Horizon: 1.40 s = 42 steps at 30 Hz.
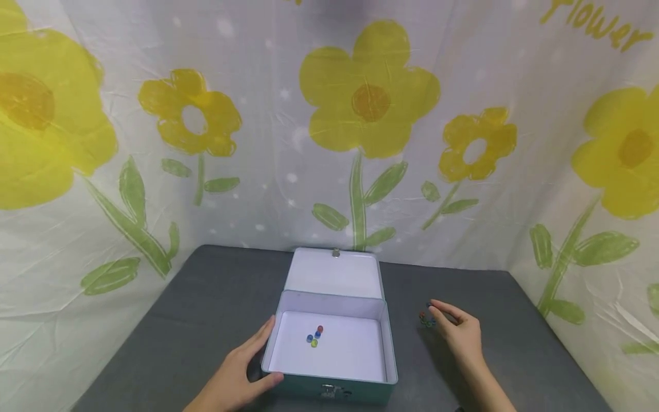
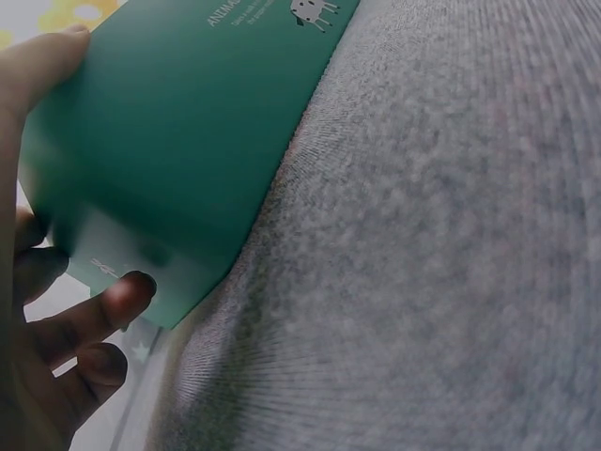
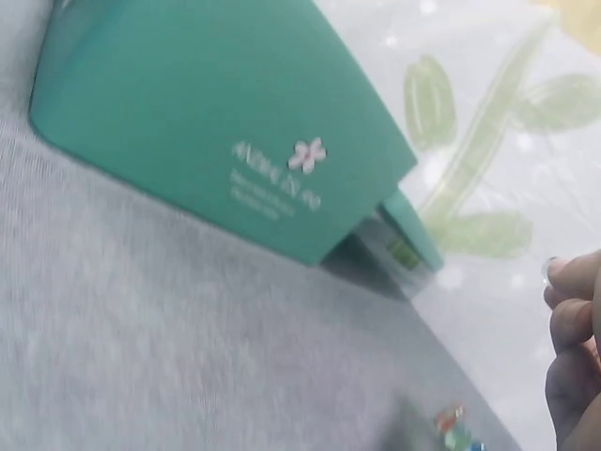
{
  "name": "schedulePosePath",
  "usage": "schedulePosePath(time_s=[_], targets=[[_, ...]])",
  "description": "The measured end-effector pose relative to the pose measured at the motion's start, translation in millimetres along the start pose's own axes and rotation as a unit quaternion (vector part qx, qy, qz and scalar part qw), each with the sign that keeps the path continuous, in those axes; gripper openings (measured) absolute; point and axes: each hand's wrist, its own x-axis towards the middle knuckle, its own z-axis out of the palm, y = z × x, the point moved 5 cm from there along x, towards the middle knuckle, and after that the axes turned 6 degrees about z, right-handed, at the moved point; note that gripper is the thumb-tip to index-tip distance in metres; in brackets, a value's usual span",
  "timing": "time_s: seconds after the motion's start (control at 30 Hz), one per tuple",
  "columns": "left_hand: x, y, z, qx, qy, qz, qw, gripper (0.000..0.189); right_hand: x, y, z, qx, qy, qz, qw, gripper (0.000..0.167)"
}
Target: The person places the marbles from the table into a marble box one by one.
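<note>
- Head view: soft, muted light; the box (image 1: 329, 389) shows a pale inside against the dark worktop (image 1: 216, 297).
- A soft-edged shadow (image 1: 440, 355) runs below the right hand (image 1: 458, 332).
- Wide-angle stretch enlarges the curtain (image 1: 288, 189) toward the edges; beads (image 1: 320, 329) show little detail.
- Left wrist view: dimmer, grainy; nearby fingers (image 2: 127, 296) blurred, a hazy smear across the box.
- Right wrist view: paler, washed out; lettering (image 3: 272, 178) smeared, beads fuzzy.

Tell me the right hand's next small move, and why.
Probably carry the pinched piece over to the open box and release it inside: the right hand holds it above the table, similar colored beads already lie in the box, and its lid is raised.
</note>
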Motion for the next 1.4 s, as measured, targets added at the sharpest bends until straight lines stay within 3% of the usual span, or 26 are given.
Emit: schedulePosePath(time_s=[0.57,0.77,1.1,1.4], targets=[[1.2,-2.7,0.4,-0.003,0.006,0.004,1.0,0.099,-12.5,-44.6,50.7,0.086,-0.044,-0.062,0.9933,0.031],[1.3,-1.7,1.4,0.003,-0.003,-0.013,0.9999,0.099,-16.5,-55.4,68.9,0.094,-0.062,-0.079,0.9905,0.028],[0.2,-1.5,1.2,0.0,-0.005,-0.013,0.9999,0.1,-25.2,-65.4,94.0,0.109,-0.093,-0.092,0.9854,0.019],[0.5,-2.5,2.5,-0.016,-0.018,-0.039,0.9989,0.099,-29.6,-73.6,110.3,0.104,-0.118,-0.104,0.9821,0.019]])
